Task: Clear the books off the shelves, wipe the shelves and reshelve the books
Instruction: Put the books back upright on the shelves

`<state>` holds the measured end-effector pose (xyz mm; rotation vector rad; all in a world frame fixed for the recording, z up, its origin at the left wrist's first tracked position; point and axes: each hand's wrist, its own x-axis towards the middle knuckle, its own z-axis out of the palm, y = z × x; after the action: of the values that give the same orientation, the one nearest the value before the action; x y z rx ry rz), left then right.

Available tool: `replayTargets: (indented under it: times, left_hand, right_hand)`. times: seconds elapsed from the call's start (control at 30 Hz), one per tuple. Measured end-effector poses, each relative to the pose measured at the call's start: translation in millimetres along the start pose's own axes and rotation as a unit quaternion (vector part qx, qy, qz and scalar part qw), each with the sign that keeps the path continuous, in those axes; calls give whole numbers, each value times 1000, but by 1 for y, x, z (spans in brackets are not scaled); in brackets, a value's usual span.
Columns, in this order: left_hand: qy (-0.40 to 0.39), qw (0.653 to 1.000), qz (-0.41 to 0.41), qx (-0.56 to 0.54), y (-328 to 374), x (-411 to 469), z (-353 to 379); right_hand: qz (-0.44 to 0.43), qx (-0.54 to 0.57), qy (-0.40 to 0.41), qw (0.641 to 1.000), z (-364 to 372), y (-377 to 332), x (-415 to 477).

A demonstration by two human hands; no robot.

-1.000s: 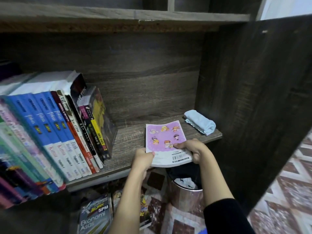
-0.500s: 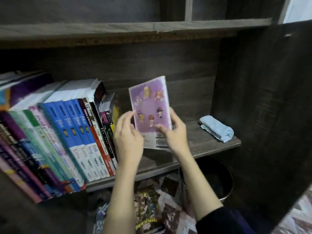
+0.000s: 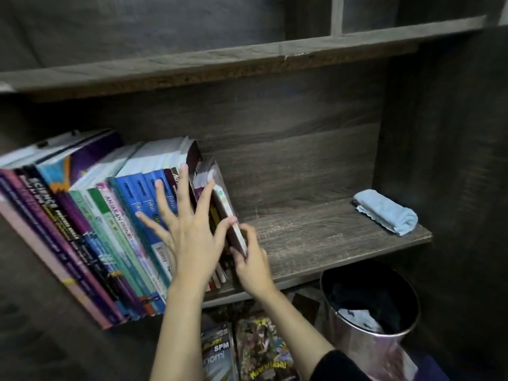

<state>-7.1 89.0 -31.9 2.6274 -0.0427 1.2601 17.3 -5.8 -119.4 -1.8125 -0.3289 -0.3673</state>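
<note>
A row of books leans to the left on the dark wooden shelf. At its right end stands the thin purple-covered book, now edge-on against the row. My left hand is spread wide with straight fingers pressing on the spines of the last books. My right hand holds the lower spine edge of the thin book, fingers curled at it. A folded light-blue cloth lies at the shelf's right end.
A metal bin with a dark liner stands on the floor under the shelf's right part. Several books and comics lie on the floor below my arms. The cabinet's side wall closes the right; another shelf board runs above.
The purple book went from low in both hands, up and left, into the right end of the row. My left hand let go and spread over the spines.
</note>
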Motion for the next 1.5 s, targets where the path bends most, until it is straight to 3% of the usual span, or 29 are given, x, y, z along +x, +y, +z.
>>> replayTargets:
  times: [0.17, 0.27, 0.4, 0.73, 1.13, 1.5]
  left_hand:
    - [-4, 1000, -13, -1, -1, 1, 4]
    - [5, 1000, -9, -2, -4, 1, 4]
    - [5, 1000, 9, 14, -7, 1, 5]
    - [65, 997, 1, 50, -6, 7, 23]
    - [97, 992, -28, 74, -4, 5, 36]
    - [112, 991, -29, 70, -4, 6, 39]
  right_hand:
    - [71, 97, -139, 983, -9, 9, 13]
    - [92, 60, -243, 964, -22, 22, 22]
    - [118, -50, -222, 967, -22, 36, 18]
    - [98, -187, -163, 964, -5, 42, 25]
    - [70, -274, -213, 935, -10, 34, 27]
    - [82, -281, -172, 941, -4, 40, 27]
